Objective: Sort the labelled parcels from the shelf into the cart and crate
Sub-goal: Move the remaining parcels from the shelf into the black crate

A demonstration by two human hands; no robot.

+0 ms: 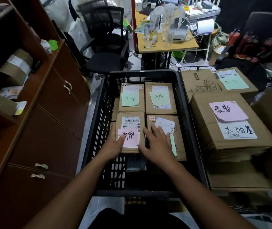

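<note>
Black crate [97, 113]: held four cardboard parcels in a two-by-two block, labels up, presumably so destinations stayed readable; pink-noted parcel [130, 129] sat at near left, touching its neighbours. Left hand [115, 144]: fingers curled round that parcel's left edge, thumb on the pink note, apparently seating it. Right hand [158, 144]: spread flat, palm down, gripping nothing, resting across the seam onto the near-right parcel [178, 139], likely steadying the row. Cart [188, 68], just right of crate: stacked larger boxes, topmost [204, 116] bearing a pink note. Shelf [37, 75] at left: parcels remaining.
</note>
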